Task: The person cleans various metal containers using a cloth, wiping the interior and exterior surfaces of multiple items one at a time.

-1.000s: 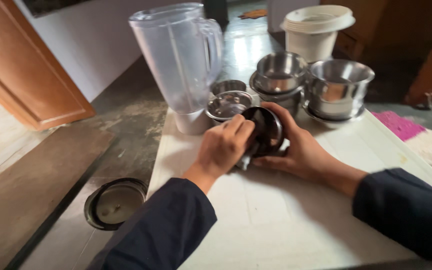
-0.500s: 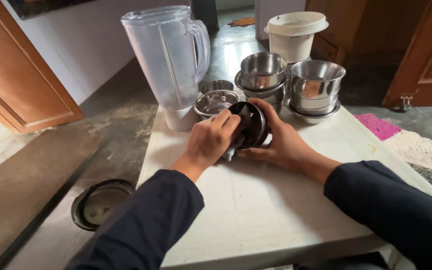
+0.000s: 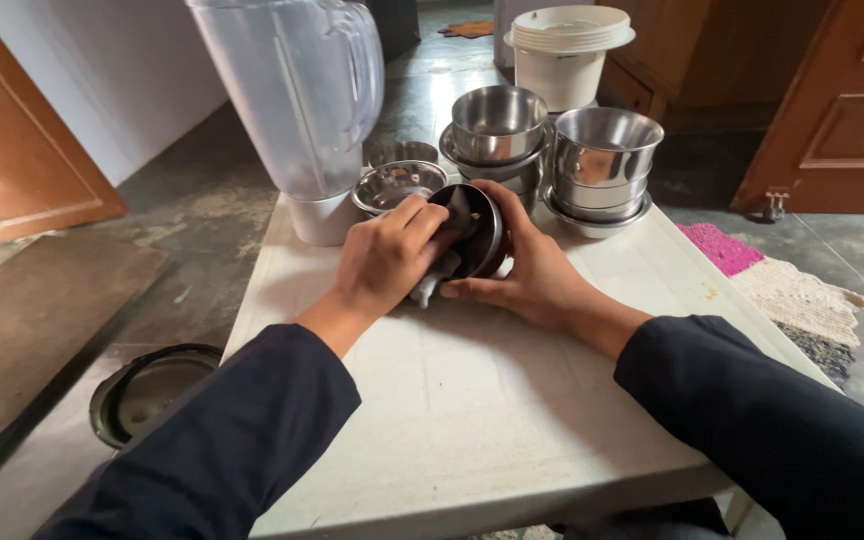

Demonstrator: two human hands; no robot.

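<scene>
A round dark lid-like part (image 3: 474,228) with a metal rim stands on edge at the middle of a white plastic table (image 3: 472,400). My right hand (image 3: 527,270) cups it from the right and behind. My left hand (image 3: 384,255) presses a grey cloth (image 3: 432,282) against its face. Both sleeves are dark blue.
A clear plastic blender jug (image 3: 297,100) on a white base stands at the table's far left. Steel bowls and jars (image 3: 602,160) cluster behind the hands, with a small steel bowl (image 3: 397,185) by the jug. A white bucket (image 3: 567,55) stands beyond. A dark round lid (image 3: 147,390) lies on the floor, left. A doormat (image 3: 782,290) lies to the right.
The view has shifted a little; both hands keep hold of the round part, and the left hand's fingers have slid slightly across its face with the cloth.
</scene>
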